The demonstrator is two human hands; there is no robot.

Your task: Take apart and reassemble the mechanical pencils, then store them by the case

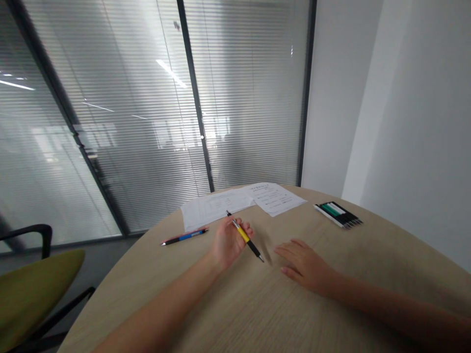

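My left hand (228, 244) is turned palm up over the table, its fingers curled round a yellow and black ballpoint pen (243, 234). The pen slants, its silver tip pointing down to the right and its clicker end up to the left. To the right, my right hand (303, 262) rests low over the tabletop, palm down, fingers stretched out and holding nothing. Left of my left hand lies a blue and black pen (187, 236), with a red edge showing along its far side.
Printed paper sheets (275, 198) overlap at the table's far edge. A black pack of several pens (337, 214) lies at the right of the round wooden table (257, 314). A green chair (40, 279) stands at the left; glass panels with blinds (147, 122) are behind.
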